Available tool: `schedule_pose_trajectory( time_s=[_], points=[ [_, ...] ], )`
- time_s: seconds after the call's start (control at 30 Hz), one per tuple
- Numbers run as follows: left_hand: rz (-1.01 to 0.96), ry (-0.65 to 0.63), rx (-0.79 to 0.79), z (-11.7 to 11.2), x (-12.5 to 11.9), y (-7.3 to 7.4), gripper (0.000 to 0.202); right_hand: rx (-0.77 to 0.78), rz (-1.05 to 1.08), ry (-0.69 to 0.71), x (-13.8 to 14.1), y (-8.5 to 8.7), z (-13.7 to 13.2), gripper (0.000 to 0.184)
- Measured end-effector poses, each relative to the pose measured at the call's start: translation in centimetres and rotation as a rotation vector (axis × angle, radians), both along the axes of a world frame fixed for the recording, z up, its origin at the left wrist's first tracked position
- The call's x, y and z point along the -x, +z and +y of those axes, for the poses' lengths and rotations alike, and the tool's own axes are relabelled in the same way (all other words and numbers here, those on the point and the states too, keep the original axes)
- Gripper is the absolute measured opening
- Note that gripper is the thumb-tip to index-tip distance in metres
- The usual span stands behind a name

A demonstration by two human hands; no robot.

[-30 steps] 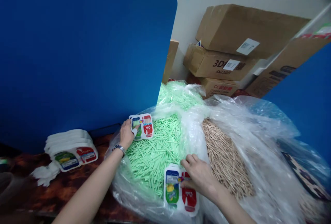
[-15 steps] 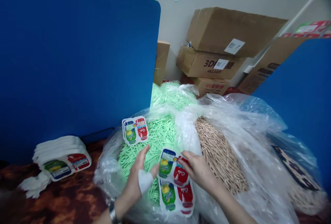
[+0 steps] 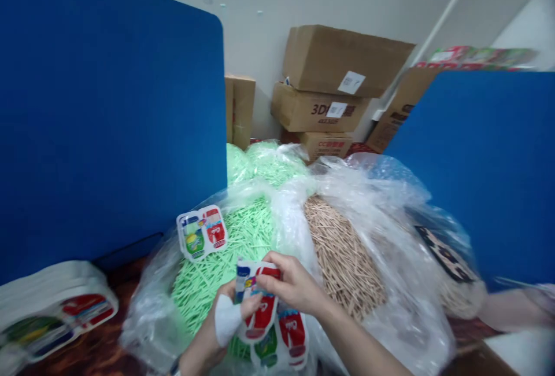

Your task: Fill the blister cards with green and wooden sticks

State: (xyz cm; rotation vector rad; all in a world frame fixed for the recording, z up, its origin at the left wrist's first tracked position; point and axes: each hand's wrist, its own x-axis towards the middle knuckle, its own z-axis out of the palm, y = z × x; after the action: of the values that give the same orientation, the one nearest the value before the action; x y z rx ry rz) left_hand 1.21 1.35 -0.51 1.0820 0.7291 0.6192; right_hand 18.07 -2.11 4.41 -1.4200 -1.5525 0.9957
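My left hand (image 3: 228, 292), with a white wrap (image 3: 226, 319) at the base of its thumb, grips the left side of a two-lobed packet (image 3: 259, 319) printed with Sprite and Cola. My right hand (image 3: 292, 283) pinches that packet's upper right edge. The packet is tilted and partly covered by my fingers. Just below it lies a second such packet (image 3: 292, 338), overlapped by the first. Under both hands is a clear plastic bag of thin pale-green sticks (image 3: 208, 295). Another Sprite and Cola packet (image 3: 202, 232) rests on the sticks at the upper left.
Beside the green sticks lies a bag of brown sticks (image 3: 342, 260). White two-lobed packs (image 3: 52, 289) are stacked at left. Blue partitions (image 3: 113, 133) stand on both sides. Cardboard boxes (image 3: 342, 63) are piled at the back. A blurred person's arm (image 3: 505, 309) shows at right.
My left hand has closed on the upper packet, which is now lifted and tilted between both hands. The view has swung right, so the surroundings sit further left. An arm has appeared at right.
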Motion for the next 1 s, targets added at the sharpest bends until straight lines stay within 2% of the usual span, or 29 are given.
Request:
schedule_pose_trajectory(
  time_s=[0.13,0.2,0.3,0.4,0.47,0.5,0.57,0.6,0.7,0.83,1.0],
  points=[
    [0.178,-0.096,-0.140,0.3,-0.3,-0.6,0.037,-0.123,-0.253,-0.126,0.0,0.2,-0.2,0.037],
    [0.208,-0.095,-0.167,0.3,-0.8,-0.7,0.036,-0.154,-0.292,-0.132,0.1,0.4,-0.5,0.039],
    [0.244,-0.067,-0.197,0.1,-1.6,-0.8,0.038,-0.202,-0.331,-0.075,-0.2,1.0,-1.5,0.030],
    [0.200,-0.035,-0.174,-0.1,-2.0,-0.9,0.032,-0.183,-0.268,0.074,-2.4,1.6,-3.0,0.019],
    [0.163,0.000,-0.122,-0.3,-2.2,-1.1,0.036,-0.093,-0.238,0.047,-5.3,1.6,-4.1,0.032],
    [0.154,0.024,-0.098,-0.4,-2.2,-1.2,0.038,-0.042,-0.283,-0.078,-7.0,1.4,-4.6,0.033],
    [0.146,0.070,-0.069,-0.7,-2.2,-1.4,0.040,0.094,-0.587,-0.315,-10.4,0.5,-5.4,0.029],
    [0.146,0.085,-0.062,-0.8,-2.3,-1.5,0.041,0.203,-0.781,-0.364,-11.9,-0.2,-5.7,0.027],
    [0.156,0.093,-0.035,-1.1,-2.5,-1.8,0.045,0.330,-0.925,-0.435,-14.4,-2.6,-5.5,0.021],
    [0.181,0.080,-0.029,-1.2,-2.8,-2.1,0.046,0.413,-1.000,-0.489,-13.8,-5.2,-4.0,0.028],
    [0.156,0.092,-0.003,-1.2,-2.7,-2.0,0.046,0.463,-1.023,-0.530,-12.6,-6.5,-2.9,0.028]
  ],
)
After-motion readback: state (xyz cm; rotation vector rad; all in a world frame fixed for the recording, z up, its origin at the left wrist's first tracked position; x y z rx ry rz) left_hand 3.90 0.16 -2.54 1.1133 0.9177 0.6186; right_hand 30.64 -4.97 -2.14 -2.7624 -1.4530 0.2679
